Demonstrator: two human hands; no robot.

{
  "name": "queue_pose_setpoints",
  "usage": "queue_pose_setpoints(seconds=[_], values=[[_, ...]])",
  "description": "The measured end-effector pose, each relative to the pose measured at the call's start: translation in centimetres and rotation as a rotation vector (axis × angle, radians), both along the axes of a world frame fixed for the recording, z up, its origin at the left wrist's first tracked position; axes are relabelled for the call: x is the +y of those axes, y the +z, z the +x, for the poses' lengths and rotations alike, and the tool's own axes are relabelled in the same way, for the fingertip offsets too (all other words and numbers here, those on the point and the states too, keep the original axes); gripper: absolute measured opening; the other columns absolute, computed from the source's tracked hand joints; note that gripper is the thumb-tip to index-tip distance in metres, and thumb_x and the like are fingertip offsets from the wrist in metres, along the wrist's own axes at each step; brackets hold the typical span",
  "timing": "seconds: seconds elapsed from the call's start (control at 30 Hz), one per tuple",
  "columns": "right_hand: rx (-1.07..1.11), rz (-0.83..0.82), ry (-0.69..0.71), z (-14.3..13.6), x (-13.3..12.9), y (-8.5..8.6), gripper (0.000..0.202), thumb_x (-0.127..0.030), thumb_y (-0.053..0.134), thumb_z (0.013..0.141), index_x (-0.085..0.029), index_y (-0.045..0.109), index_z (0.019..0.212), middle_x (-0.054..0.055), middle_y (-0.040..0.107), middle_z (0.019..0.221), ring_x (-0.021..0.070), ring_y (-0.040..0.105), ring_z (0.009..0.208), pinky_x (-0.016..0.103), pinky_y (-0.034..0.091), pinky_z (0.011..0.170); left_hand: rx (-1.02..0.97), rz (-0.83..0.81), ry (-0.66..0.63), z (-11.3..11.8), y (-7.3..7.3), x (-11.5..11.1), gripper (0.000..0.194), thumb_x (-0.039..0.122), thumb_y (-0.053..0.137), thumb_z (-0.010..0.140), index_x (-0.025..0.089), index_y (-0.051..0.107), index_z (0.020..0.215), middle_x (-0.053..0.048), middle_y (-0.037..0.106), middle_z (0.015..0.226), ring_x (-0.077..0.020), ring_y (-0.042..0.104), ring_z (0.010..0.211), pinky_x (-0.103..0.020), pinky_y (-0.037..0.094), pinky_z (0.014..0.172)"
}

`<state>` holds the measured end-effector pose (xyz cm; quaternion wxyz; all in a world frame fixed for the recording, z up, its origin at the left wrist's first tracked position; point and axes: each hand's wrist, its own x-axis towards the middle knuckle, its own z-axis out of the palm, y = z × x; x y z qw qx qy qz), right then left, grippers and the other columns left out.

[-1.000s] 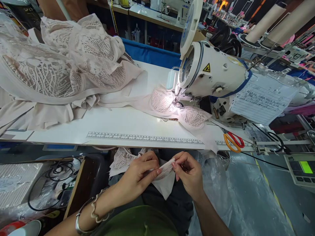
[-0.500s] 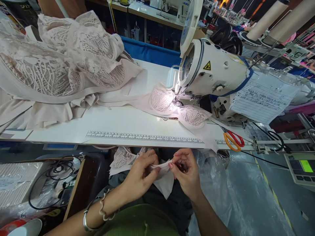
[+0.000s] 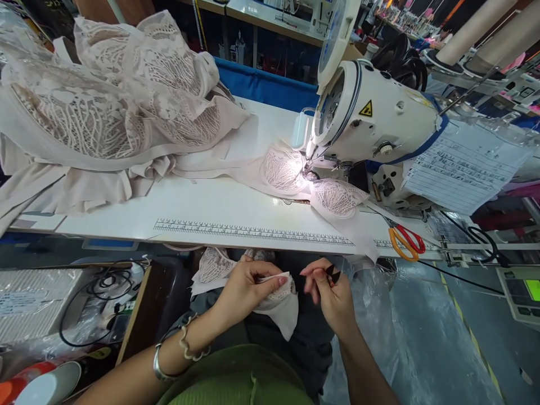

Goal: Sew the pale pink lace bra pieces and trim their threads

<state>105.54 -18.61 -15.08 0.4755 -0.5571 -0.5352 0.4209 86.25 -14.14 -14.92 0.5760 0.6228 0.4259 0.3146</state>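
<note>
In my lap, my left hand [image 3: 248, 287] pinches the edge of a pale beige lace bra [image 3: 280, 315] between thumb and fingers. A lace cup [image 3: 215, 263] of it shows to the left of that hand, below the table edge. Slightly apart from the fabric on the right is my right hand [image 3: 329, 295], fingers curled. Dark pointed blades, apparently thread snips [image 3: 333, 274], stick out of it; their handle is hidden in the palm. Another lace bra [image 3: 337, 198] lies under the needle of the lit sewing machine [image 3: 375, 112].
A large heap of beige lace bras [image 3: 109, 112] covers the table's left side. Scissors [image 3: 405, 241] with red and orange handles lie at the right, by a printed ruler [image 3: 253, 232]. A box [image 3: 130, 320] with cables stands at lower left.
My right hand has let go of the fabric edge and moved right, and dark blades now show in it. My left hand still holds the bra. The view has shifted slightly.
</note>
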Motion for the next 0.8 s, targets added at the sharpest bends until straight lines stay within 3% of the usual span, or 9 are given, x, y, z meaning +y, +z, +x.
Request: queue_pose_setpoints(seconds=[0.1, 0.17, 0.3, 0.4, 0.53, 0.7, 0.8], values=[[-0.068, -0.026, 0.084, 0.5, -0.1, 0.0, 0.054, -0.065, 0.040, 0.097, -0.019, 0.065, 0.084, -0.003, 0.044, 0.060, 0.0103, 0.039, 0.051, 0.025, 0.032, 0.048, -0.025, -0.026, -0.010, 0.0, 0.1, 0.1, 0.024, 0.039, 0.066, 0.085, 0.021, 0.077, 0.073, -0.001, 0.075, 0.068, -0.0159, 0.062, 0.062, -0.025, 0.048, 0.065], [-0.062, -0.081, 0.147, 0.5, 0.0, 0.0, 0.058, -0.064, 0.035, 0.099, -0.018, 0.067, 0.086, -0.001, 0.047, 0.065, 0.0114, 0.042, 0.056, 0.025, 0.035, 0.052, -0.042, -0.034, -0.019, 0.0, 0.2, 0.1, 0.026, 0.039, 0.064, 0.087, 0.021, 0.078, 0.074, -0.002, 0.074, 0.068, -0.0157, 0.062, 0.062, -0.025, 0.047, 0.063], [0.008, -0.169, 0.195, 0.0, 0.2, -0.2, 0.036, -0.054, 0.051, 0.098, -0.020, 0.063, 0.097, 0.000, 0.056, 0.070, 0.0129, 0.054, 0.063, 0.025, 0.044, 0.061, -0.064, -0.045, -0.036, 0.0, 0.3, 0.1, 0.027, 0.039, 0.063, 0.086, 0.020, 0.078, 0.074, -0.001, 0.071, 0.064, -0.0153, 0.061, 0.061, -0.025, 0.047, 0.062], [0.060, -0.174, 0.228, -0.6, 0.3, -0.4, 0.033, -0.053, 0.060, 0.093, -0.021, 0.059, 0.098, 0.000, 0.060, 0.074, 0.0128, 0.057, 0.065, 0.024, 0.045, 0.061, -0.064, -0.042, -0.056, 0.0, 0.5, 0.2, 0.027, 0.038, 0.063, 0.086, 0.020, 0.076, 0.071, -0.001, 0.070, 0.062, -0.0153, 0.059, 0.062, -0.024, 0.046, 0.062], [0.084, -0.198, 0.228, -1.2, 0.5, -0.2, 0.030, -0.050, 0.062, 0.092, -0.021, 0.058, 0.095, -0.001, 0.059, 0.073, 0.0121, 0.056, 0.064, 0.023, 0.044, 0.059, -0.058, -0.033, -0.057, -0.1, 0.5, 0.2, 0.025, 0.035, 0.062, 0.084, 0.019, 0.074, 0.068, 0.000, 0.070, 0.062, -0.0147, 0.058, 0.062, -0.024, 0.044, 0.062], [0.112, -0.214, 0.201, -1.5, 0.4, -0.1, 0.027, -0.046, 0.066, 0.089, -0.021, 0.057, 0.093, -0.003, 0.056, 0.070, 0.0101, 0.050, 0.061, 0.022, 0.039, 0.056, 0.029, 0.020, -0.031, -0.3, -0.1, 0.1, 0.024, 0.035, 0.064, 0.082, 0.020, 0.074, 0.067, 0.000, 0.071, 0.063, -0.0152, 0.059, 0.064, -0.030, 0.046, 0.077], [0.132, -0.228, 0.170, -1.6, 0.4, -0.5, 0.029, -0.047, 0.066, 0.089, -0.021, 0.056, 0.095, -0.004, 0.052, 0.065, 0.0099, 0.047, 0.058, 0.022, 0.036, 0.055, 0.006, -0.001, -0.040, -0.3, -0.2, 0.0, 0.024, 0.036, 0.064, 0.084, 0.020, 0.075, 0.070, -0.001, 0.073, 0.067, -0.0161, 0.061, 0.064, -0.030, 0.047, 0.075]])
